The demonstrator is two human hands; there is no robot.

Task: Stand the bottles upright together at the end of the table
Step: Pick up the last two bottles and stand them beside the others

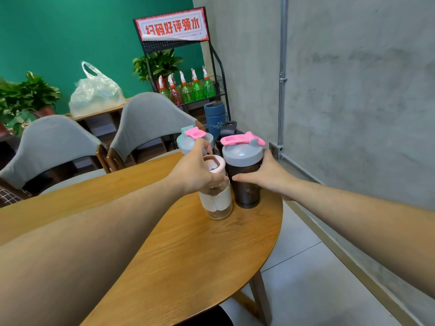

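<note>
1. A cluster of bottles is seen standing upright at the rounded end of the wooden table [200, 250], near the grey concrete wall [353, 90]
2. The clear bottle with the pale pink lid [215, 187] is gripped by the left hand [194, 171]; the fingers are wrapped around its upper body just below the lid, the thumb pressed on the near side, and its base rests on the table
3. The dark shaker with the grey lid and pink flip cap [244, 170] is held by the right hand [268, 177]; the fingers are curled around its far side and the thumb is laid across the front of the dark body
4. The two held bottles are set just beside each other, so close that it cannot be told whether they touch, and both hands' thumbs nearly meet between them
5. Behind the left hand a second grey-lidded shaker with a pink cap [193, 138] is partly hidden
6. A black bottle [229, 132] and a dark blue flask [215, 118] are seen further back in the cluster
7. Two grey chairs [146, 121] are drawn up along the table's far side
8. A black rack [188, 67] holding green spray bottles is placed in the corner
</note>
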